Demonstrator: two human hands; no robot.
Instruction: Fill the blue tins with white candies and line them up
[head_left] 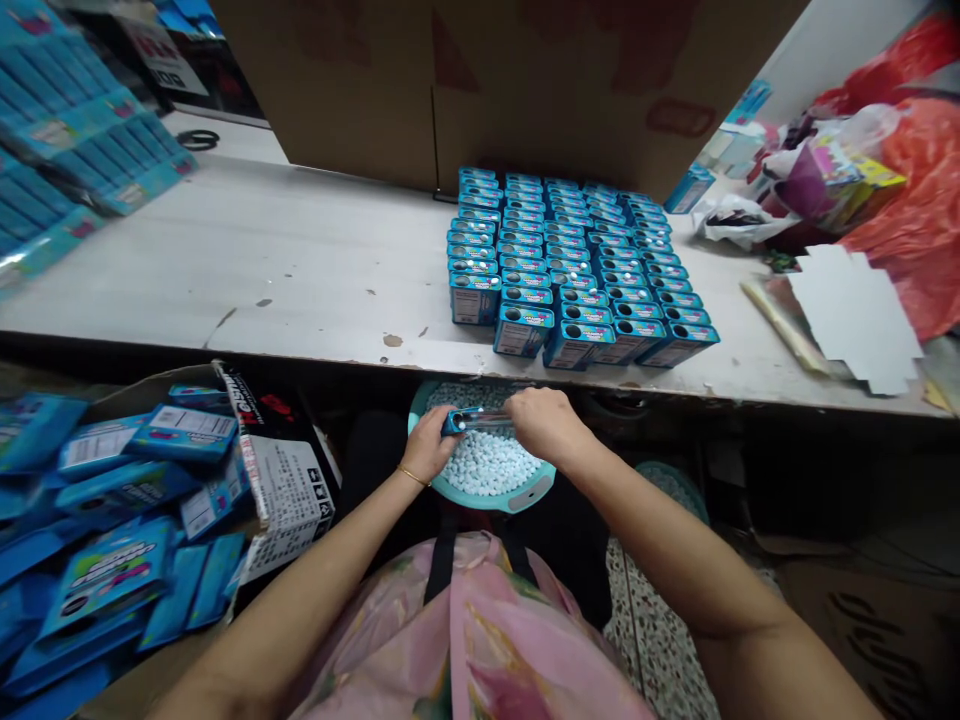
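Note:
A teal basin (525, 492) full of small white pellets (487, 465) rests on my lap below the table edge. Above it both hands hold a small clear tube with a blue cap (472, 421). My left hand (426, 447) grips the blue cap end, and my right hand (545, 422) grips the other end. On the table just beyond stands a block of several rows of small blue boxes (577, 270), upright with round holes on top.
A cardboard carton (285, 470) at my left holds a heap of flat blue boxes (112, 520). A big brown carton (487, 80) stands behind the block. Blue packs (67, 150) are stacked at far left; white card (855, 310) and plastic bags (900, 180) lie at right.

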